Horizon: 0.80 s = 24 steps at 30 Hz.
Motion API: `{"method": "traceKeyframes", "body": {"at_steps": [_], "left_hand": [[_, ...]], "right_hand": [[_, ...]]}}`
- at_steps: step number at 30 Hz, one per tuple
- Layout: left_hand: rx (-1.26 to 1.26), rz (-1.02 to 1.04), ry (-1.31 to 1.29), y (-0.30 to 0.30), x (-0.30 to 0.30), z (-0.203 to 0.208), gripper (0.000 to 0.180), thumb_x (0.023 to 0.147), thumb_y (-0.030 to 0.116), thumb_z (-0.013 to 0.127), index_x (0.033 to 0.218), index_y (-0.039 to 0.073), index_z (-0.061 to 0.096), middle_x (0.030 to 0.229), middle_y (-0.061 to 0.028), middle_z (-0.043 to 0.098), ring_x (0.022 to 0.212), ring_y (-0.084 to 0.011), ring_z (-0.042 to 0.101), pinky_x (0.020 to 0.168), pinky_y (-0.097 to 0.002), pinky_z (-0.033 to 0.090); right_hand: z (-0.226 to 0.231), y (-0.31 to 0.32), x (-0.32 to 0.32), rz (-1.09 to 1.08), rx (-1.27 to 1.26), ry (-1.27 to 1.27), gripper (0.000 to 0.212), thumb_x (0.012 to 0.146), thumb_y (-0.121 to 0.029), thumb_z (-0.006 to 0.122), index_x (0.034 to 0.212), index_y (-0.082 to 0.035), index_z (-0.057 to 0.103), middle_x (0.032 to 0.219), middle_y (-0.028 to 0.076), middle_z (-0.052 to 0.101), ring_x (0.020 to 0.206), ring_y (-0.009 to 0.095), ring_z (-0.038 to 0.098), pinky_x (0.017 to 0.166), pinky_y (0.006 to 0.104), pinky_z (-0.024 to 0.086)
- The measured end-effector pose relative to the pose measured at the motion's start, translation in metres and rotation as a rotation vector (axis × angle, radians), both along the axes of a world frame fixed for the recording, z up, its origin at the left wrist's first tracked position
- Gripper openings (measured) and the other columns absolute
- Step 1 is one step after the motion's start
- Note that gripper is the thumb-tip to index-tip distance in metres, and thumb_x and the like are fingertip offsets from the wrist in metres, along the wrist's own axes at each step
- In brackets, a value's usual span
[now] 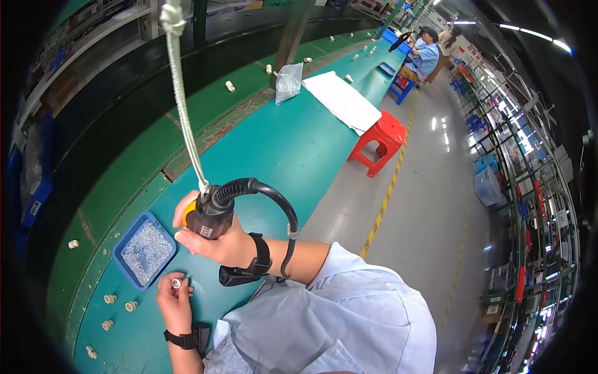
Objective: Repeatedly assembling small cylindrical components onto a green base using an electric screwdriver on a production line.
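Observation:
My right hand (218, 242) is wrapped round a dark electric screwdriver (210, 219) that hangs upright from a pale cord, its black cable looping off to the right. The tool's tip is hidden below the grip. Lower down, close to the bench, my left hand (175, 302) pinches a small white round fitting (176, 283) with its open end facing up. Just beyond that hand sits a blue tray (118, 252) of small shiny metal pieces, likely screws. Several similar cream fittings (131, 306) lie on the green bench to the left of my left hand.
A green conveyor track (140, 181) with scattered fittings runs along the bench's far side. Up the bench (268, 146) lie a clear plastic bag (289, 83) and a white sheet (342, 103). A red stool (381, 140) stands beside it. Farther off, a person (425, 59) sits at the bench.

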<state>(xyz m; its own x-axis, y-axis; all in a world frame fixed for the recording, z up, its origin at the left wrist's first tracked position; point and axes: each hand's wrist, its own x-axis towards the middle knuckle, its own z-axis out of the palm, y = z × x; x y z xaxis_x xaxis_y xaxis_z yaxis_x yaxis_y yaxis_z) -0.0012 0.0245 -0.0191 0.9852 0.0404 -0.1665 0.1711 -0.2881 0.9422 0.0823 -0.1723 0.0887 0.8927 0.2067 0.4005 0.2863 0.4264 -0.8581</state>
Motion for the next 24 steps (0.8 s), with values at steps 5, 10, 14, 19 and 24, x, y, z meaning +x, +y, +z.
{"method": "traceKeyframes", "body": {"at_steps": [5,10,14,19,24], "left_hand": [[0.079,0.023,-0.127,-0.015,0.001,0.018,0.021,0.079,-0.006,0.058,0.099,0.000,0.055,0.092,-0.0048,0.053,0.060,-0.0074,0.051,0.054,-0.0195,0.042],[0.287,0.062,-0.137,-0.013,0.004,0.064,0.027,0.072,-0.007,0.063,0.097,0.001,0.056,0.094,-0.0050,0.054,0.063,-0.0079,0.049,0.057,-0.0208,0.042],[0.581,0.055,-0.466,0.012,0.042,0.061,0.030,0.068,-0.006,0.067,0.095,0.001,0.057,0.098,-0.0081,0.055,0.066,-0.0104,0.051,0.059,-0.0236,0.043],[0.740,-0.027,-0.282,0.032,0.074,0.035,0.022,0.068,-0.005,0.068,0.088,-0.002,0.058,0.089,-0.0124,0.056,0.065,-0.0170,0.054,0.059,-0.0275,0.044],[0.568,-0.093,0.099,0.029,0.085,0.040,0.014,0.069,-0.004,0.067,0.080,-0.004,0.058,0.080,-0.0106,0.057,0.069,-0.0193,0.056,0.062,-0.0288,0.044]], "right_hand": [[-0.003,-0.008,0.001,-0.033,-0.025,-0.006,0.021,0.079,-0.011,0.067,0.091,-0.004,0.051,0.067,-0.001,0.050,0.056,0.005,0.049,0.051,0.0202,0.039],[-0.004,-0.010,0.000,-0.013,-0.033,-0.026,0.021,0.079,-0.010,0.068,0.091,-0.004,0.052,0.066,-0.002,0.049,0.058,0.004,0.046,0.053,0.0200,0.036],[-0.003,-0.010,-0.003,0.013,0.014,0.031,0.020,0.079,-0.008,0.067,0.091,-0.004,0.051,0.065,-0.003,0.047,0.059,0.003,0.043,0.053,0.0202,0.034],[-0.005,-0.009,-0.002,-0.019,-0.051,-0.028,0.020,0.078,-0.007,0.067,0.090,-0.004,0.052,0.066,-0.003,0.047,0.059,0.003,0.043,0.053,0.0195,0.035],[-0.008,-0.011,0.001,-0.014,-0.041,0.031,0.022,0.075,-0.009,0.069,0.088,-0.003,0.052,0.066,-0.003,0.048,0.056,0.002,0.041,0.051,0.0184,0.036]]}}
